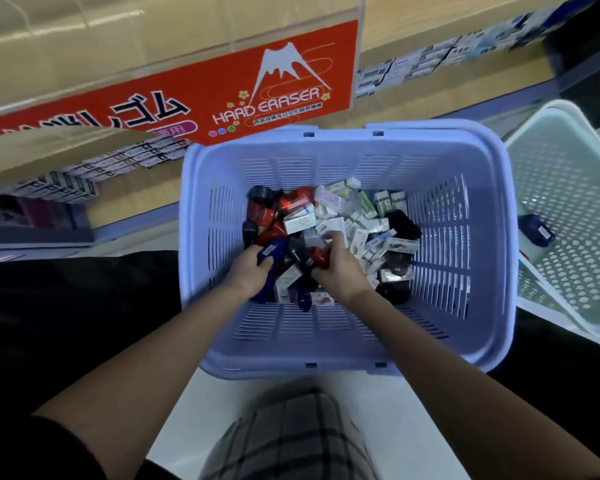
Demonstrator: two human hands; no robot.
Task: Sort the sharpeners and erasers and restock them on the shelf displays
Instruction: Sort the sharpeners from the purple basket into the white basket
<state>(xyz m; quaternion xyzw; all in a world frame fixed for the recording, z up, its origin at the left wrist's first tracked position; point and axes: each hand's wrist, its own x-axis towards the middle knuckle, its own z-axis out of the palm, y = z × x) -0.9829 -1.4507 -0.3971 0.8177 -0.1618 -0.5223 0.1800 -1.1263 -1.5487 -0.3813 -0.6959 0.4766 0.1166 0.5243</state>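
Observation:
A lilac plastic basket (471,341) sits on the floor in front of me, holding a mixed heap of red, blue and black sharpeners and boxed erasers (361,223). Both my hands are down in the heap. My left hand (248,268) curls its fingers round a dark blue sharpener (274,252) with a small label. My right hand (340,265) grips a red sharpener (321,258). The pieces under my palms are hidden.
A pale green basket (548,140) stands at the right with one blue sharpener (536,230) inside. Ahead is a low shelf with rows of boxed erasers (416,69) and a clear display bearing a red "HARD ERASER" sign (267,105). My knee in checked cloth (291,441) is below.

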